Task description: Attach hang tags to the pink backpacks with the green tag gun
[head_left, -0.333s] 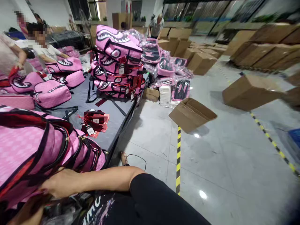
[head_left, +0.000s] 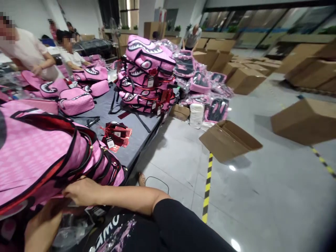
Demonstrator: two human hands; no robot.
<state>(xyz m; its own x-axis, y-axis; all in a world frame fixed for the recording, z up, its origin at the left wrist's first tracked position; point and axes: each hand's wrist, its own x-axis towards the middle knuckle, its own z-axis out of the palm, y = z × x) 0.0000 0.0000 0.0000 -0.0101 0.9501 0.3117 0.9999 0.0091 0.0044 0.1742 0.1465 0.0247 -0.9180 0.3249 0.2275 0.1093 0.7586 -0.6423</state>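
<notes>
A large pink backpack [head_left: 39, 157] with black and red trim lies on its side at the near left, over the edge of the grey table [head_left: 141, 134]. My right hand [head_left: 81, 190] reaches across my body and grips the backpack's lower edge. My left hand [head_left: 42, 224] is below the backpack at the bottom left, its fingers under the bag and partly hidden. Crumpled clear plastic [head_left: 70, 232] lies in my lap beneath both hands.
Red hang tags [head_left: 117, 134] lie on the table. A tall stack of pink shark-mouth backpacks [head_left: 149, 75] stands at the table's far end. Other people work at the left. Cardboard boxes [head_left: 229, 140] sit on the floor, with a yellow-black stripe [head_left: 207, 189].
The view has swung left and slightly down. My right hand has slid a little up along the backpack's lower edge, and my left hand shows more at the bottom left.
</notes>
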